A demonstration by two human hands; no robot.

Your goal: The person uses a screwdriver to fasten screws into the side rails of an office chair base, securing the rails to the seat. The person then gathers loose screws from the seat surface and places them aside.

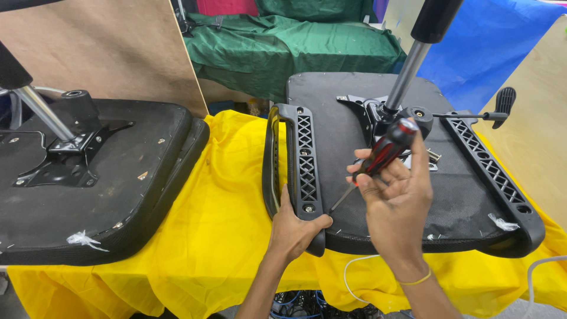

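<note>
Yellow cloth (218, 236): left hand (293, 231) fingers clamp armrest (301, 165), right hand (397, 198) fingers clamp screwdriver (383, 155).

2 chair seats (413, 195) (88, 177) side by side on cloth-covered table (224, 224), armrest (298, 159) on right seat's left edge, screwdriver (381, 156) above it

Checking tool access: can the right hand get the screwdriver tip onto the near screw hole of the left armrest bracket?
Probably yes. The right hand holds the screwdriver with its tip just beside the near hole; nothing lies between. The left hand grips the armrest below, clear of the hole.
</note>
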